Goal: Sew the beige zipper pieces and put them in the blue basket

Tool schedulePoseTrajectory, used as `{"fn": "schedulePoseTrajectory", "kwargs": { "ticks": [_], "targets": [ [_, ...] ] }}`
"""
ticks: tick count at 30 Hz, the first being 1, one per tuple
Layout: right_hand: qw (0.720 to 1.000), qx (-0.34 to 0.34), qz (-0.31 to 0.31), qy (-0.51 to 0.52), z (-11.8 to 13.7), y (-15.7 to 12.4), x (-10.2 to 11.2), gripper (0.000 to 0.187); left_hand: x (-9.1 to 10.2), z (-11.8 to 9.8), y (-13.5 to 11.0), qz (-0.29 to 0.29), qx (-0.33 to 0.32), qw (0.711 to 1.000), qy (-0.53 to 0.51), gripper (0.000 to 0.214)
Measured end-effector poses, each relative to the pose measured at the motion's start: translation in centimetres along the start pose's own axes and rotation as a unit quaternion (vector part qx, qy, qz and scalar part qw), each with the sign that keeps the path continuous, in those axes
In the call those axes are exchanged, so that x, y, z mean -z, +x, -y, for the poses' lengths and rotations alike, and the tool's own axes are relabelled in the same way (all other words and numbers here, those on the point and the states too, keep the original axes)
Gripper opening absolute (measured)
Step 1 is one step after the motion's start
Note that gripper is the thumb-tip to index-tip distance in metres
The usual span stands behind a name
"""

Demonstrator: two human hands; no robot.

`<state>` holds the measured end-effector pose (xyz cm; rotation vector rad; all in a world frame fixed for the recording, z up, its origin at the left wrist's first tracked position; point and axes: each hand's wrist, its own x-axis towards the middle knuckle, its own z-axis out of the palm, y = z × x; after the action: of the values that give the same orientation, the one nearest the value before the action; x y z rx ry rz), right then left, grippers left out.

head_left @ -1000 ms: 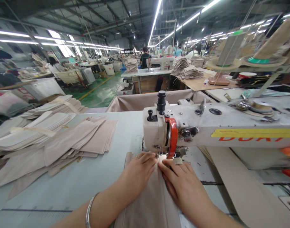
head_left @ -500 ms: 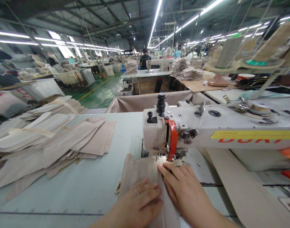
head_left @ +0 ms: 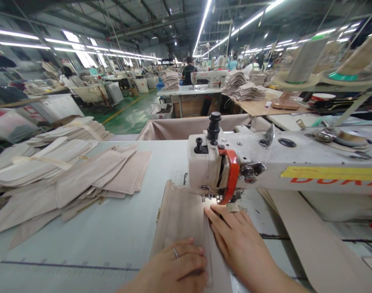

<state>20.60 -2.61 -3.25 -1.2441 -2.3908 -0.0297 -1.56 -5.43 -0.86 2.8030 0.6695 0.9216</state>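
Note:
A beige fabric piece (head_left: 186, 215) lies flat under the needle area of a white sewing machine (head_left: 202, 167). My left hand (head_left: 181, 262), with a ring on one finger, rests on the fabric's near part, fingers stretched out and slightly bent. Close to the presser foot, my right hand (head_left: 240, 238) lies with its fingertips on the fabric's right edge, fingers extended. An orange guard (head_left: 230, 175) hangs just beyond the right fingertips. Part of a metal zipper pull (head_left: 158, 215) shows at the fabric's left edge.
Beige cut pieces (head_left: 91, 175) are heaped on the table's left side, beside tied stacks (head_left: 42, 162). A long beige strip (head_left: 314, 244) lies right of my right hand. Thread cones (head_left: 306, 61) stand at the upper right. A person (head_left: 189, 71) is at a further machine.
The fabric has slid forward, away from me, past the needle, and its zipper pull has moved forward too. Both hands stay on it. The view has shifted slightly.

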Motion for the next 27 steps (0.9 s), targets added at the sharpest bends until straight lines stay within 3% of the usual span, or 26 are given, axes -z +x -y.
{"fn": "schedulePoseTrajectory", "kwargs": {
  "ticks": [5,10,12,23,27],
  "targets": [
    [1.0,0.003,0.006,-0.01,-0.1,0.0,0.0,0.04,0.1,0.2,0.4,0.037,0.021,0.999,-0.002,0.02],
    [1.0,0.005,0.007,-0.022,-0.2,-0.1,-0.1,0.04,1.4,0.6,1.3,0.155,0.063,0.986,-0.015,0.027],
    [1.0,0.004,0.009,-0.023,-0.2,-0.1,0.0,0.04,1.6,0.9,1.5,0.175,0.07,0.982,-0.017,0.029],
    [1.0,-0.005,0.007,0.023,-0.1,0.2,0.2,0.038,0.7,3.8,3.3,0.164,0.057,0.984,0.029,0.024],
    [1.0,-0.004,0.002,0.024,0.0,0.2,0.2,0.038,0.7,4.7,4.2,0.164,0.093,0.982,0.029,0.024]
  ]
}}
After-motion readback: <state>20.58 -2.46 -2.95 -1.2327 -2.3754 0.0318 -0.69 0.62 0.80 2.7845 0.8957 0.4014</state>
